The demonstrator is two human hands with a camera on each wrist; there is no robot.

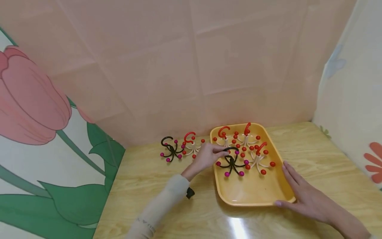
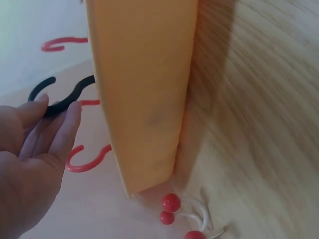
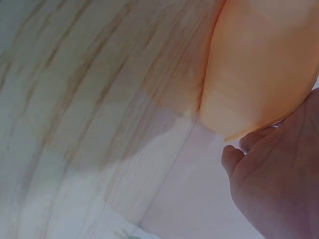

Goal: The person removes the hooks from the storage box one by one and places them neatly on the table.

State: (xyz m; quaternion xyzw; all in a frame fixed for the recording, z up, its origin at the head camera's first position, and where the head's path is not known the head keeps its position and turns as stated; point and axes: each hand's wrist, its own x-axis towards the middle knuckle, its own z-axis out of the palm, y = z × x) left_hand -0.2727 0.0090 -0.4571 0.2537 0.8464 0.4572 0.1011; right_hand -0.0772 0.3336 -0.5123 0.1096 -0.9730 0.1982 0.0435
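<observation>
Left sleeve (image 1: 164,204): off-white cloth, long, slightly loose, coming in from the near edge of the worktop (image 1: 134,189) and reaching the wrist.
Left cuff (image 1: 180,182): the same off-white, softly rounded, with faint creases.
Sleeve marking (image 1: 146,225): a short row of small dark letters running across the forearm cloth, too blurred to read.
Black piece (image 1: 190,193): small and angular, beside the left cuff; whether it is fastened there cannot be told.
Left hand (image 1: 205,156): bare, slender fingers.
Right hand (image 1: 307,197): bare, long fingers with rounded tips.
Right forearm (image 1: 347,220): bare, slim, narrowing at the wrist.
</observation>
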